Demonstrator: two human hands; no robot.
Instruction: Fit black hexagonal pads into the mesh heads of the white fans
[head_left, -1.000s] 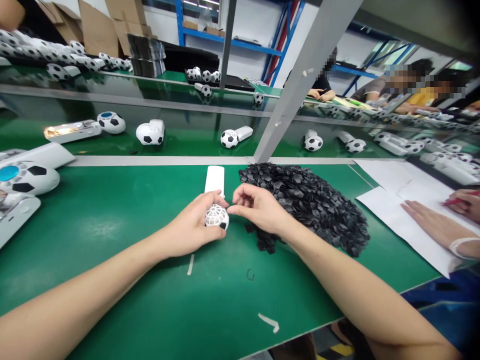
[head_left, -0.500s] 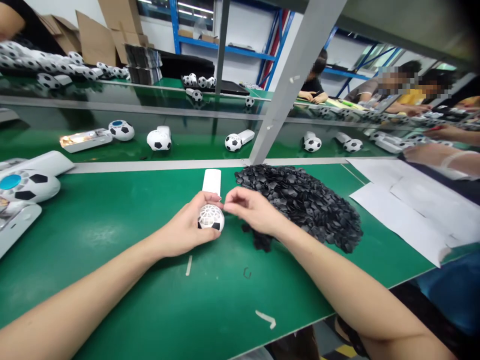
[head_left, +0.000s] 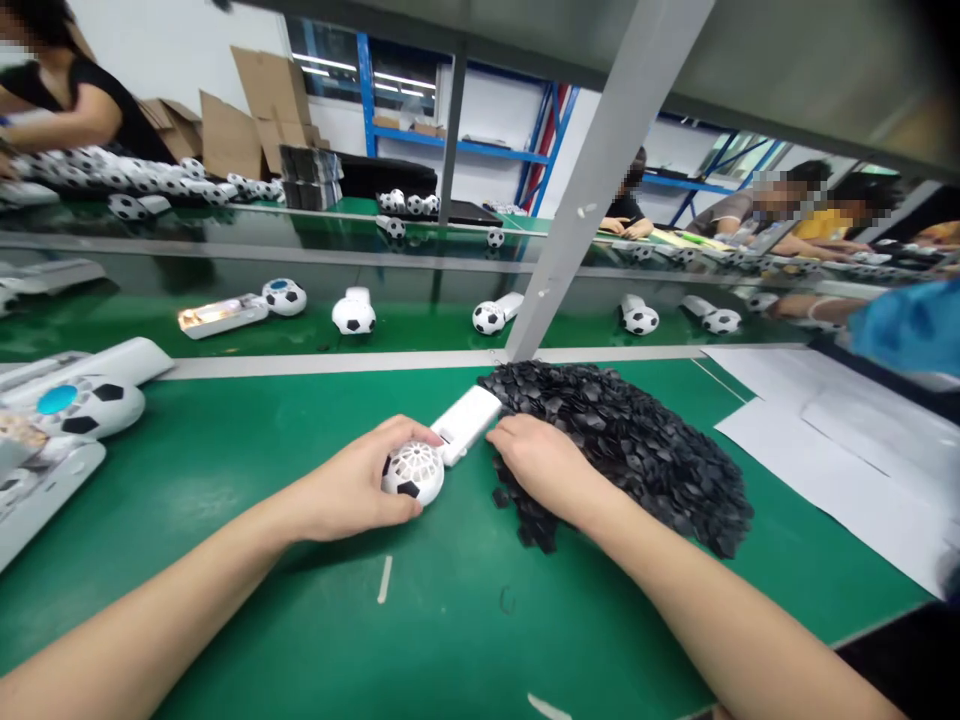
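Observation:
My left hand (head_left: 349, 490) is wrapped round the ball-shaped head of a white handheld fan (head_left: 417, 466). This head has a round open grille facing up and black football patches on its side. Its white handle (head_left: 469, 424) points away to the upper right over the green table. My right hand (head_left: 541, 462) rests at the left edge of a heap of small black patches (head_left: 637, 435). Its fingers are curled together and pointed down, and whatever is between the fingertips is hidden.
Unfinished football fans (head_left: 97, 405) lie at the left. Beyond a pale rail, several fans (head_left: 354, 312) sit spread along a green belt. A grey metal post (head_left: 592, 180) slants up behind the patches. White paper sheets (head_left: 817, 470) lie at the right; co-workers sit beyond.
My right hand has moved from beside the fan's head to the edge of the black heap. The fan has turned in my left hand, its handle swinging rightward. The view has shifted.

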